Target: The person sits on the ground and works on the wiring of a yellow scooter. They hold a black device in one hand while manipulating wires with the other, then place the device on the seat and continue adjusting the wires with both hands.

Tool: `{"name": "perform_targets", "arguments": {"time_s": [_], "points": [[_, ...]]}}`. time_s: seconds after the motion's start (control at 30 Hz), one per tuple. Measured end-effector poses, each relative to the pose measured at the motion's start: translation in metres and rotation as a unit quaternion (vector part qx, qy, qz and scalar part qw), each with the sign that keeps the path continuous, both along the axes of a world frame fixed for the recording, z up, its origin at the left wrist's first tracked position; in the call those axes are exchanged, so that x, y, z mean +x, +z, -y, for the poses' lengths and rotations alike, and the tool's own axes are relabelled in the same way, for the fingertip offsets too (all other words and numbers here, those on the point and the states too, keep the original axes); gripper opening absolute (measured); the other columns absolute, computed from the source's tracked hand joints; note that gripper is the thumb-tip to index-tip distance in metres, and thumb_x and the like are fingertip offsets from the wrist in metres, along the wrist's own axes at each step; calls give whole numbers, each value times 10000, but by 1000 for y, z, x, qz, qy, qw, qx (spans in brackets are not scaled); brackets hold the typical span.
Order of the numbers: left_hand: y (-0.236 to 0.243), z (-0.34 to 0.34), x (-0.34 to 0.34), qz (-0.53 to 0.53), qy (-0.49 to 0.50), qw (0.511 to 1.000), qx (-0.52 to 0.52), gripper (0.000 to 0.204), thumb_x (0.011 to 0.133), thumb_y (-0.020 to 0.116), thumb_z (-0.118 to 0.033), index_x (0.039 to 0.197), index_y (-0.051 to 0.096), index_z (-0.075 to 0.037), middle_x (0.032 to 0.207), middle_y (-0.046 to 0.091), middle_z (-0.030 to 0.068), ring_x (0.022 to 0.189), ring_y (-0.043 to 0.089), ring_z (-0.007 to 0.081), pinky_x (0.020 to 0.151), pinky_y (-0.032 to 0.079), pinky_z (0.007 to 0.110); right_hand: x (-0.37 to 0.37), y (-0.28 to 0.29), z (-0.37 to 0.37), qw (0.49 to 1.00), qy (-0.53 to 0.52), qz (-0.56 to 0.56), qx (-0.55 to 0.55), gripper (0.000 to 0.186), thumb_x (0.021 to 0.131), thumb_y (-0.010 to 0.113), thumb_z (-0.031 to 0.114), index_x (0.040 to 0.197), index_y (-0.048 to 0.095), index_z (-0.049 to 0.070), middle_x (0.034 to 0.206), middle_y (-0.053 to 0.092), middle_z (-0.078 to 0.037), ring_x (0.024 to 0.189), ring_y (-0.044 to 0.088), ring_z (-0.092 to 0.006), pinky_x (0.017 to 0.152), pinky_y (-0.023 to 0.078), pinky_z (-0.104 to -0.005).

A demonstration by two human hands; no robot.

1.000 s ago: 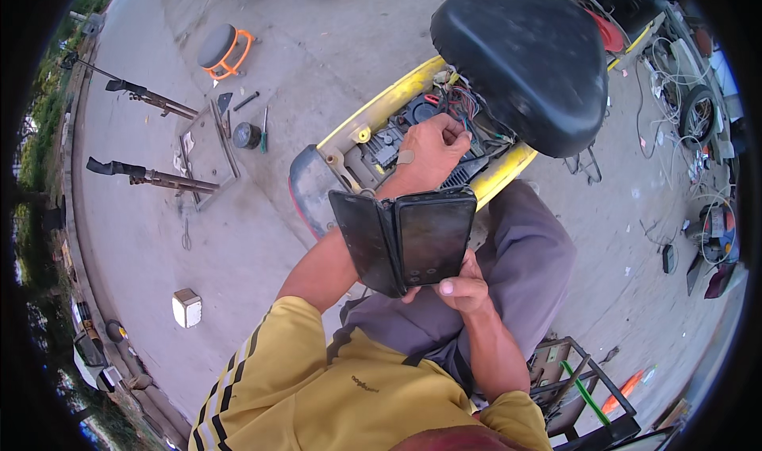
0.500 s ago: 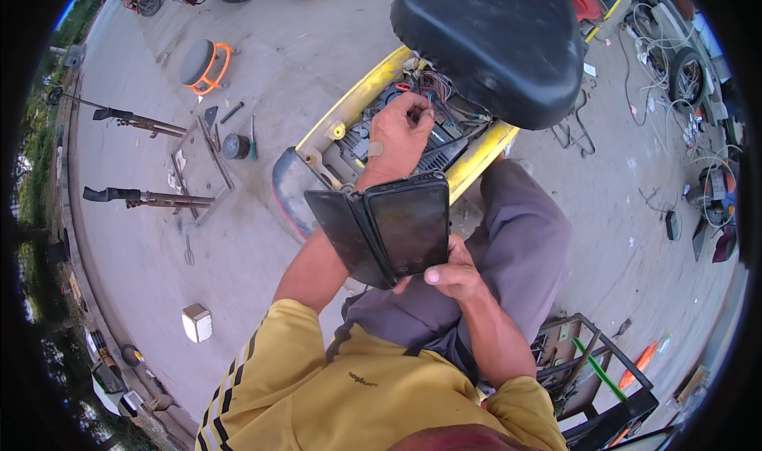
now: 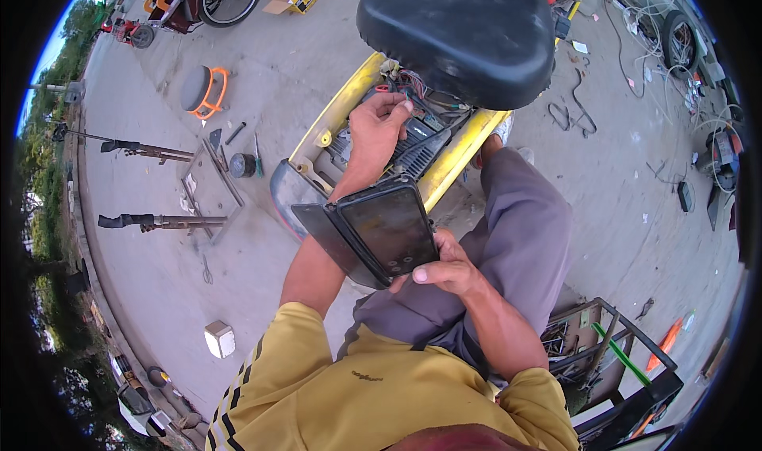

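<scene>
My right hand is closed around the lower right edge of a phone with a dark screen, in a black folding case. The case stands partly unfolded above my left forearm and hides part of it. Farther out, my left hand reaches over the open compartment of a yellow vehicle body. Its thumb and fingers are pinched together close to a bundle of thin wires; anything between the fingertips is too small to make out. Under that hand lies a finned dark box. A black seat is tilted up behind the compartment.
To the left are a stool with an orange frame, a metal frame with two long legs, and a round dark can. A metal rack stands near my right elbow. Tangled cables and a wheel lie far right.
The view has turned slightly, shifting the surroundings. The phone has tilted, its screen facing up a little more. My left hand stays over the compartment, its fingers and thumb slightly rearranged.
</scene>
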State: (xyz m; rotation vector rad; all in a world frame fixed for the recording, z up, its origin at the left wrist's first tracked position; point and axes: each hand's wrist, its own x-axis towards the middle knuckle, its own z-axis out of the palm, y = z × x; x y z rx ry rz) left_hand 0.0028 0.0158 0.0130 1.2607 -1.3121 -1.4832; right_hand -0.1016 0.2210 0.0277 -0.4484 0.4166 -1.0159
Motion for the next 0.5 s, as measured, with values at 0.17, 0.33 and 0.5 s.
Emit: {"name": "perform_targets", "arguments": {"time_s": [0.17,0.33,0.5], "points": [[-9,2,1,-1,-1,1000,-15,191,905,696,-54,1064,648,40,817,665,39,568,523,73,512,404,225,1,-4,-1,1000,-4,-1,-10,509,768,701,92,1234,605,-91,1086,699,-148,896,719,-251,826,588,-379],[-10,2,1,-4,0,1000,-19,126,911,674,-47,996,639,39,812,658,56,586,540,79,510,424,234,2,-5,-1,1000,-3,-4,-9,509,769,704,93,1233,605,-90,1069,701,-148,893,717,-252,827,588,-381],[-9,1,4,-12,-10,1000,-2,84,917,660,-50,982,634,-3,801,660,21,582,523,67,513,365,222,2,-1,0,1000,-12,0,6,513,772,711,92,1240,604,-90,1087,696,-142,924,704,-244,823,598,-393]]}}
